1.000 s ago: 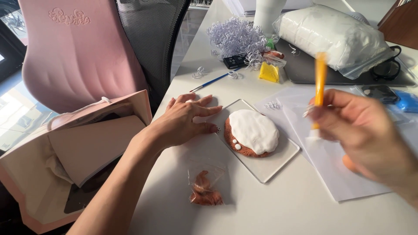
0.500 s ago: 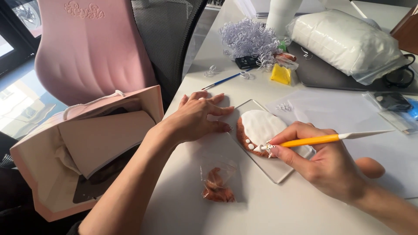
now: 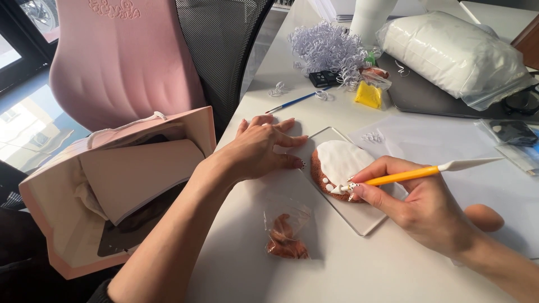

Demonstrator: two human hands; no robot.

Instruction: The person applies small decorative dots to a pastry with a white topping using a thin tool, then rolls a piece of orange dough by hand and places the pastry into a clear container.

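A brown oval clay piece topped with white clay lies on a clear rectangular plate on the white table. My right hand grips an orange modelling tool with a white tip, its working end at the piece's near edge where small white dots sit. My left hand rests flat on the table, fingertips touching the plate's left edge. A small clear bag of brown clay lies in front of the plate.
A pink paper bag stands at the table's left edge by a pink chair. At the back lie shredded white paper, a blue pen, yellow clay and a large bag of white clay. An orange clay ball sits right.
My right hand came down from the upper right and brought the tool's end to the near edge of the clay piece. The left hand stayed flat by the plate.
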